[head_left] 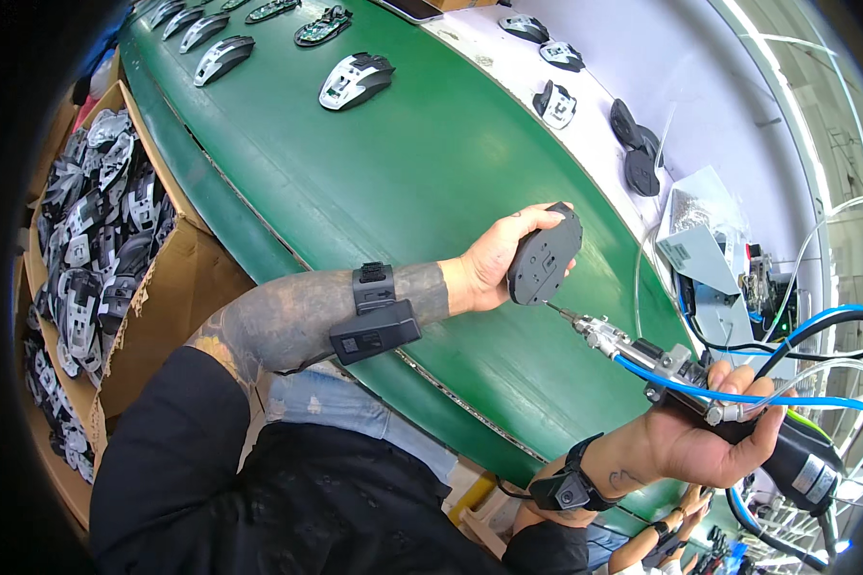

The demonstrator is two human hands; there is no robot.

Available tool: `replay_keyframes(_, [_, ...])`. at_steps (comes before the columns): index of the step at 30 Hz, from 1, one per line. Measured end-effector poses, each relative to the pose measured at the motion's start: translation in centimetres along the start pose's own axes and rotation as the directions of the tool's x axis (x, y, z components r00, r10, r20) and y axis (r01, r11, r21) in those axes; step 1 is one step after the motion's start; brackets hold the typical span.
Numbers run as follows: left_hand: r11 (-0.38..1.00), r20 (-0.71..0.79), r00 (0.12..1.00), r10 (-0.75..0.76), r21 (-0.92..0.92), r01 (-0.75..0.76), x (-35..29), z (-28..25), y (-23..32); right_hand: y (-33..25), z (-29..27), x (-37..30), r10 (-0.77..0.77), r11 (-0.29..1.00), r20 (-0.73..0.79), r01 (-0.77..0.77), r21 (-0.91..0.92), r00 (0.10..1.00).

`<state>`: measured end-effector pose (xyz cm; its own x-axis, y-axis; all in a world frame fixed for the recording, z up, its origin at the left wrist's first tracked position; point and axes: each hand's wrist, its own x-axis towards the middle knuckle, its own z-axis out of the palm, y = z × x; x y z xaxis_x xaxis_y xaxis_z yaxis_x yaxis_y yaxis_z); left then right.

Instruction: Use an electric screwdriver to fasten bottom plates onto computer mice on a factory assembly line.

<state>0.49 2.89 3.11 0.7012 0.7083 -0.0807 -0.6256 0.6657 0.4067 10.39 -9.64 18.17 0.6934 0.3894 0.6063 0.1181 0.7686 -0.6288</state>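
My left hand (494, 251) grips a black computer mouse (545, 261) over the green belt, thumb along its upper edge. The mouse's underside faces up toward me, showing small holes and a slot. In my right hand (710, 446) is a powered screwdriver (654, 360) with a silver front end, a black body and blue and clear hoses. Its thin bit points left and reaches the lower edge of the mouse; I cannot tell whether it touches a hole there. My right fingers wrap the tool's body, partly hidden behind it.
On the green belt (431, 163) lie a grey-and-black mouse shell (357, 80) and several more at the far left. Mouse parts (556, 103) rest on the white ledge. A cardboard box (197, 259) of shells stands left. At right are a metal screw feeder (705, 251) and another person's hand (692, 500).
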Motion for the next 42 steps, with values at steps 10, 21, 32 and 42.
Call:
replay_keyframes(10, [0.999,0.040,0.999,-0.018,-0.030,0.020,0.3,0.5,-0.6,0.0,0.1,0.1,0.038,0.999,-0.002,-0.038,0.008,0.999])
replay_keyframes(21, [0.986,-0.246,0.964,0.097,0.153,-0.060,1.1,-1.1,-0.4,-0.8,-0.6,0.3,0.001,1.000,0.062,-0.001,-0.010,0.998])
replay_keyframes(32, [0.993,-0.109,0.993,-0.045,0.105,0.057,-0.2,-0.4,-2.1,-0.7,-0.2,-0.3,0.004,1.000,0.116,-0.003,-0.010,0.993])
replay_keyframes(42, [0.999,-0.099,0.995,-0.012,0.042,0.016,-0.8,-0.2,-2.5,-0.2,0.3,-1.1,0.022,0.999,0.140,-0.018,-0.032,0.990])
